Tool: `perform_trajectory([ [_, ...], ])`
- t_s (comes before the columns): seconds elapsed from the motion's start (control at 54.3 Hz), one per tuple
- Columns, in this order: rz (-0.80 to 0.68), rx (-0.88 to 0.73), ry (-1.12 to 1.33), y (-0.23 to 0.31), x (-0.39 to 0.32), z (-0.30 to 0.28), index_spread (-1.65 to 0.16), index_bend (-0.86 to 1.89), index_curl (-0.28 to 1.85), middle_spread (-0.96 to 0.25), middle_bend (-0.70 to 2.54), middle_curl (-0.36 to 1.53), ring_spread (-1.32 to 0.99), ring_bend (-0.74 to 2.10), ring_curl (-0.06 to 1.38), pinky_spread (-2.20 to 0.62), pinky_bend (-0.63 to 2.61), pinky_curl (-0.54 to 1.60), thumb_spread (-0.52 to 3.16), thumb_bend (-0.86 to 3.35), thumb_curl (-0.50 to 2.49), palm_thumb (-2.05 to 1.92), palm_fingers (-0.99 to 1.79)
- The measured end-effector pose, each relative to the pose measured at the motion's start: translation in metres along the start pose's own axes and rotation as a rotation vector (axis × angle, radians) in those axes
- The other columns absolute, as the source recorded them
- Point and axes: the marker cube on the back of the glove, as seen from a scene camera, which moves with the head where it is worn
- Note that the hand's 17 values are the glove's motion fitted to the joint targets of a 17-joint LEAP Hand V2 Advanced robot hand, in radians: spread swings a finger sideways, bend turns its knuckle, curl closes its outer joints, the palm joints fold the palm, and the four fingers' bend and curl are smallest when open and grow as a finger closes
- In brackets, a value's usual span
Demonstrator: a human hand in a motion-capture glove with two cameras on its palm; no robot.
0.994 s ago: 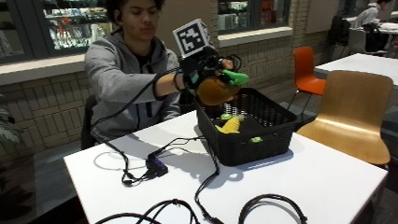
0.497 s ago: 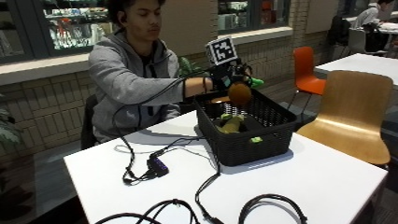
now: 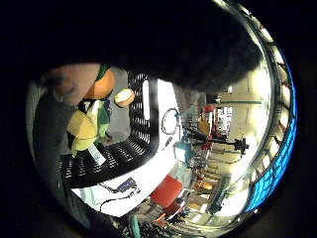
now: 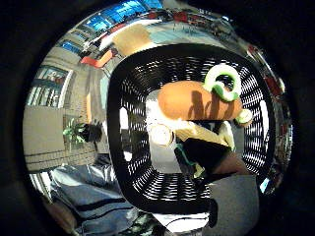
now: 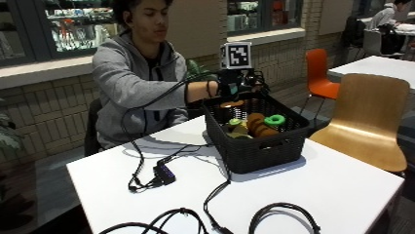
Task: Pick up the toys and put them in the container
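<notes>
Outside view showed the gloved right hand point(image 5: 236, 88) open above the basket point(image 5: 259, 146), orange toy point(image 5: 258, 124) below it; withdrawing seemed next.

A basket point(image 5: 259, 146) sits on a table point(image 5: 337, 190) in front of a seated person, toys point(image 5: 256, 126) inside it, the gloved right hand point(image 5: 236, 88) above its far rim, cables point(image 5: 195, 214) lying nearer the camera.

A white desk point(image 5: 337, 185) carries the black slatted basket point(image 5: 259, 146), which stands directly below the grip point(image 5: 236, 87). Black cables point(image 5: 188, 214) loop across the desk's near edge, well away from the grip, and a small black box point(image 5: 163, 174) lies between them and the basket.
</notes>
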Motion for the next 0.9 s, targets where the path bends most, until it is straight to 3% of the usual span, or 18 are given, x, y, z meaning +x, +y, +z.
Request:
perform_trajectory([
  [0.074, -0.114, 0.004, -0.023, 0.013, 0.008, -0.001, -0.29, 0.03, 0.36, -0.2, 0.2, 0.65, -0.19, 0.58, 0.61, -0.01, 1.1, 0.44, 1.25, -0.02, 0.67, 0.19, -0.19],
  [0.202, -0.13, 0.037, -0.221, 0.036, 0.015, -0.005, -0.29, 0.05, 0.29, -0.19, 0.19, 0.61, -0.18, 0.56, 0.58, 0.01, 1.08, 0.41, 1.27, -0.02, 0.6, 0.18, -0.15],
  [0.313, -0.109, 0.07, -0.391, 0.067, 0.028, -0.008, -0.29, 0.06, 0.25, -0.19, 0.19, 0.58, -0.18, 0.55, 0.56, 0.02, 1.07, 0.4, 1.28, -0.01, 0.55, 0.18, -0.14],
  [0.497, -0.043, 0.067, -0.419, 0.14, 0.062, -0.002, -0.29, 0.08, 0.2, -0.17, 0.19, 0.54, -0.17, 0.55, 0.54, 0.03, 1.05, 0.38, 1.29, -0.01, 0.49, 0.21, -0.12],
  [0.718, 0.133, 0.019, -0.478, 0.261, 0.102, 0.043, -0.29, 0.09, 0.16, -0.14, 0.2, 0.52, -0.17, 0.64, 0.54, 0.0, 1.11, 0.39, 1.26, -0.02, 0.43, 0.18, -0.06],
  [0.902, 0.473, 0.079, -0.357, 0.339, 0.129, 0.101, -0.29, 0.12, 0.17, -0.13, 0.2, 0.5, -0.15, 0.59, 0.51, 0.0, 1.11, 0.38, 1.26, -0.02, 0.4, 0.16, -0.07],
])
